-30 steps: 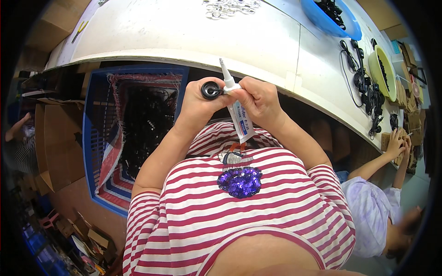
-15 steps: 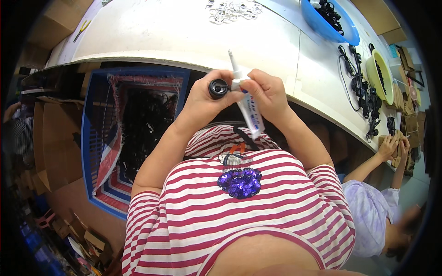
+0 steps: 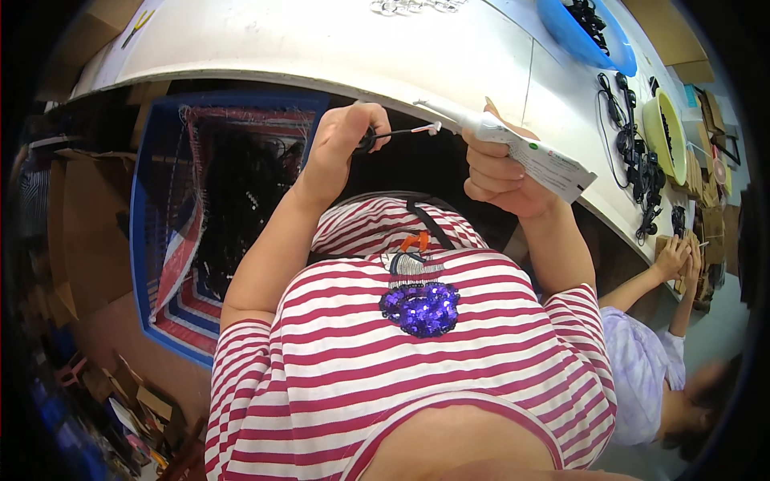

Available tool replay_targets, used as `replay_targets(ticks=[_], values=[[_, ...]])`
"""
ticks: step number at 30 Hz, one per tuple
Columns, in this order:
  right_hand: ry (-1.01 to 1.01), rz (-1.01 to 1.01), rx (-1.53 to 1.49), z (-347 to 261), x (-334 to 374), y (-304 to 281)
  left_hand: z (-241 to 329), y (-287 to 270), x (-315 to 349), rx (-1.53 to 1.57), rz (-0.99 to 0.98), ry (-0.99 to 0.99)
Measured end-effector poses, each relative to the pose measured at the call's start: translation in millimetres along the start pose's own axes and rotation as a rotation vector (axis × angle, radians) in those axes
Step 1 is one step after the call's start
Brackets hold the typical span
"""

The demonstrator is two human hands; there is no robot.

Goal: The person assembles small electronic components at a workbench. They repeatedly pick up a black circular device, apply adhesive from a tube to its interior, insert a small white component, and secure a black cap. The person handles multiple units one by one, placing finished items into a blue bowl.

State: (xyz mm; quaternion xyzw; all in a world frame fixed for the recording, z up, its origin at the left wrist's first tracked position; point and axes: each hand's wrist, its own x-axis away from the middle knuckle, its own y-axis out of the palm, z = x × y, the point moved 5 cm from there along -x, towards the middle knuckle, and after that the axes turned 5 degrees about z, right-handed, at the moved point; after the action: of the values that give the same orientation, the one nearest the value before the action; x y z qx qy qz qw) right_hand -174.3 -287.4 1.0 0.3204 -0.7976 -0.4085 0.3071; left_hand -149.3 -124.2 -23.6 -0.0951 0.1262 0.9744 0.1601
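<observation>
My left hand (image 3: 335, 156) is closed on a small black round part (image 3: 366, 141). A thin lead with a small white connector (image 3: 434, 128) sticks out from it toward the right. My right hand (image 3: 504, 178) grips a white squeeze tube (image 3: 547, 163) with printed sides, fingers wrapped around it. Its long narrow nozzle points left, near the edge of the white table (image 3: 305, 48). The two hands are apart, with the lead's tip just short of my right hand. Most of the black part is hidden by my left fingers.
Left of me stands a blue crate (image 3: 144, 240) holding a pile of black pieces. Small clear-and-silver parts (image 3: 413, 6) lie at the table's far side. A blue basin (image 3: 573, 40), black cables (image 3: 630, 152) and a yellow basin (image 3: 672, 136) are at right, near a co-worker's hands (image 3: 678, 258).
My hands have separated. The left moved left and up with the black part, its lead now showing. The right moved right, and the tube swung from upright to slanting, nozzle leftward.
</observation>
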Motion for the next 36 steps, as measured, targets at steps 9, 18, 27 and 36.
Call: replay_targets(ticks=[9, 18, 27, 36], values=[[0.024, 0.092, 0.098, 11.2, -1.5, 7.0, 4.4, 7.0, 3.0, -0.187, -0.034, -0.193], [0.120, 0.161, 0.124, 20.8, -10.5, -0.9, -11.0, 2.7, 0.2, -0.381, -0.002, -0.125], [0.090, 0.225, 0.201, 20.9, -16.2, -4.8, -10.9, 4.0, -0.9, -0.415, -0.024, -0.127], [-0.064, 0.508, 0.811, 5.9, -16.6, -0.8, -16.5, 0.8, 0.5, -0.397, -0.018, -0.103]])
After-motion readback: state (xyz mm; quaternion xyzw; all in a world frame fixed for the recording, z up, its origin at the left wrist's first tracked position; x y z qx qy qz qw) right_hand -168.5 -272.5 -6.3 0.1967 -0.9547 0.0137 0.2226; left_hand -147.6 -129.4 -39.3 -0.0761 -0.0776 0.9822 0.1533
